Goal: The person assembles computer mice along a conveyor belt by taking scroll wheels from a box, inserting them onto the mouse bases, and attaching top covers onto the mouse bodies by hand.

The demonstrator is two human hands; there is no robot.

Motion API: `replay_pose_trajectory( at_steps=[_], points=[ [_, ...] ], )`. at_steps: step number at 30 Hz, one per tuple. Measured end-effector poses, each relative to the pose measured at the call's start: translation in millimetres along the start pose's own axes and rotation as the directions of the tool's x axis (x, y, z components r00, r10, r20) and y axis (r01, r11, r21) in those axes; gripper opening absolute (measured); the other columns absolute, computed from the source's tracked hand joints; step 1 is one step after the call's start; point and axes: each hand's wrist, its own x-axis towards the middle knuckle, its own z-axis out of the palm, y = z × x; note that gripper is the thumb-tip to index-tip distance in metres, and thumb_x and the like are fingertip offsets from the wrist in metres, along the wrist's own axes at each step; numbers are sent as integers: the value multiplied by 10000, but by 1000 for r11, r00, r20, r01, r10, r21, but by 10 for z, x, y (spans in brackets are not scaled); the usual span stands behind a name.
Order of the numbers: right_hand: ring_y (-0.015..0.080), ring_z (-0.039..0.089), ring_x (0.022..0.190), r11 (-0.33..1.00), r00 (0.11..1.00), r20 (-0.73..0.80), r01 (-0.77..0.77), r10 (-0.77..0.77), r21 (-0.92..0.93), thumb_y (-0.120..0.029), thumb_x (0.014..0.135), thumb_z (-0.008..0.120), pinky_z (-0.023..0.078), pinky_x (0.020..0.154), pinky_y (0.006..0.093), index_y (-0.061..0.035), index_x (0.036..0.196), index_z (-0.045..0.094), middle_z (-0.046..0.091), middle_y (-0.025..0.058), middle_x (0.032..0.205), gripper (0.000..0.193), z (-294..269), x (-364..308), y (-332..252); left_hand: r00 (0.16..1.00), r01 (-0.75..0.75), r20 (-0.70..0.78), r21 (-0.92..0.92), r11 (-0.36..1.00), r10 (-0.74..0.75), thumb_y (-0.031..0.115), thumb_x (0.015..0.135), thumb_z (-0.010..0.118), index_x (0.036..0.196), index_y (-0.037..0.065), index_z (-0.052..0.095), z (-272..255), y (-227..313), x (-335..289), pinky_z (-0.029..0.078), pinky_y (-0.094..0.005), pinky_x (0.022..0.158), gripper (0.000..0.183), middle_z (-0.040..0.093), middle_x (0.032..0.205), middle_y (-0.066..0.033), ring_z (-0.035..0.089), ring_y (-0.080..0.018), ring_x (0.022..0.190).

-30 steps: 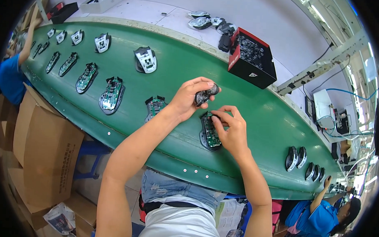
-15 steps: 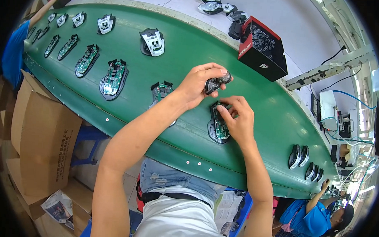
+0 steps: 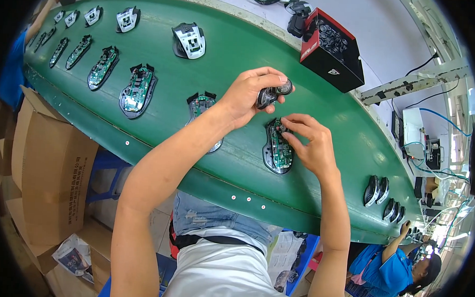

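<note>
My left hand [image 3: 248, 94] is raised just above the green conveyor belt [image 3: 160, 125] and grips several small dark scroll wheels [image 3: 273, 92]. My right hand [image 3: 310, 144] rests on an open mouse base with a green circuit board [image 3: 278, 149], its fingertips pinched at the board's front end. Whether a wheel sits between those fingertips is hidden. Another open mouse base [image 3: 202, 106] lies partly under my left forearm.
More open mouse bases [image 3: 138, 89] line the belt to the left, with white-topped ones [image 3: 189, 40] farther back. A black and red box of parts [image 3: 331, 49] stands behind my hands. Assembled mice [image 3: 377, 190] lie at right. Cardboard boxes [image 3: 51, 163] stand below; a person in blue [image 3: 390, 266] works at lower right.
The view has tilted so the belt sits higher and closer in frame. My left hand stays raised with the wheels; my right hand's fingers have stayed at the board's front end.
</note>
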Motion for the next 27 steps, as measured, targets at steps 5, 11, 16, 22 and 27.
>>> replay_pose_trajectory(
  at_steps=[5, 11, 16, 22, 27],
  points=[
    [309, 663, 918, 993, 980, 192, 67, -47, -98, -30, 764, 747, 534, 803, 399, -32, 1006, 739, 686, 109, 1039, 242, -152, 174, -71, 1000, -9, 6, 15, 1000, 9, 185, 938, 606, 1026, 25, 590, -6, -1, -2, 459, -220, 483, 183, 661, 1011, -142, 612, -124, 781],
    [277, 656, 911, 990, 978, 201, 77, -53, -116, -40, 779, 732, 532, 786, 393, -43, 1024, 737, 679, 87, 1046, 246, -102, 141, -53, 1000, -24, -16, 35, 999, 25, 184, 937, 607, 1016, 25, 592, -9, 28, -17, 455, -216, 479, 178, 663, 1013, -141, 613, -120, 776],
    [266, 668, 896, 999, 999, 47, -29, 27, 32, -34, 785, 744, 538, 785, 366, -59, 1061, 736, 682, 85, 1039, 277, 21, -41, 18, 1000, 7, 13, 44, 999, -7, 187, 937, 608, 1016, 25, 593, 13, -2, -25, 457, -215, 477, 181, 661, 1010, -135, 613, -122, 777],
    [274, 677, 876, 985, 988, -62, -132, 140, 112, -33, 776, 756, 542, 769, 351, -40, 1061, 714, 692, 110, 989, 288, 106, -82, -50, 1000, 8, 16, 30, 1000, -9, 188, 934, 611, 1017, 29, 594, 3, 4, -48, 462, -218, 476, 180, 663, 1001, -133, 615, -122, 779],
    [293, 654, 981, 999, 988, -150, -31, 34, 26, -67, 787, 750, 524, 851, 386, -35, 1069, 691, 680, 117, 1085, 290, 176, -114, -40, 1000, -17, 24, 27, 999, 17, 184, 934, 611, 1022, 29, 591, -7, 59, -55, 463, -219, 470, 179, 665, 1009, -139, 619, -123, 771]
  ],
)
